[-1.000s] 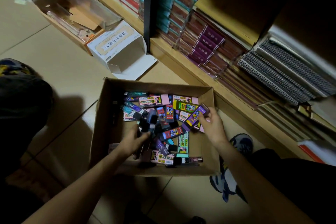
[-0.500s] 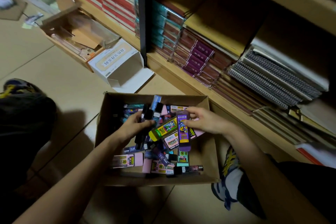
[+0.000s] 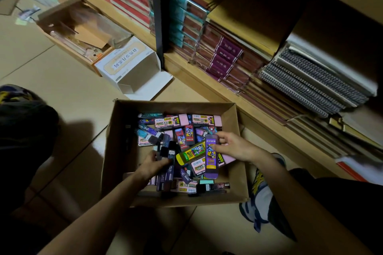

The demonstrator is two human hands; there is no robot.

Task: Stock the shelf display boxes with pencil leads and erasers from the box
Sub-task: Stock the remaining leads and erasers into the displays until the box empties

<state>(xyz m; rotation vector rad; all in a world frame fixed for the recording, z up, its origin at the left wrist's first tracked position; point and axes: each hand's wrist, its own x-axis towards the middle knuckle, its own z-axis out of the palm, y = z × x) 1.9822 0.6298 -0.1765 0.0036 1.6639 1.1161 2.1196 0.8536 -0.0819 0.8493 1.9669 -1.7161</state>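
An open cardboard box (image 3: 116, 134) on the floor holds several mixed pencil lead cases and eraser packs. My right hand (image 3: 234, 147) pinches a purple lead case (image 3: 211, 156) together with a yellow-green one (image 3: 189, 153), both held just above the pile. Over the box's left half, my left hand (image 3: 151, 166) grips a small bunch of dark lead cases (image 3: 169, 152). Pink eraser packs (image 3: 172, 121) lie along the far side of the box.
A low wooden shelf (image 3: 209, 80) to the right is packed with notebooks and spiral pads. An empty white carton (image 3: 132, 64) and another open cardboard box (image 3: 76, 33) stand behind on the tiled floor. My shoe (image 3: 259, 194) rests beside the box's right wall.
The view has shifted as my head moved. My left hand, with the dark cases, has dropped lower into the box. My right hand keeps the purple and yellow-green cases it lifted.
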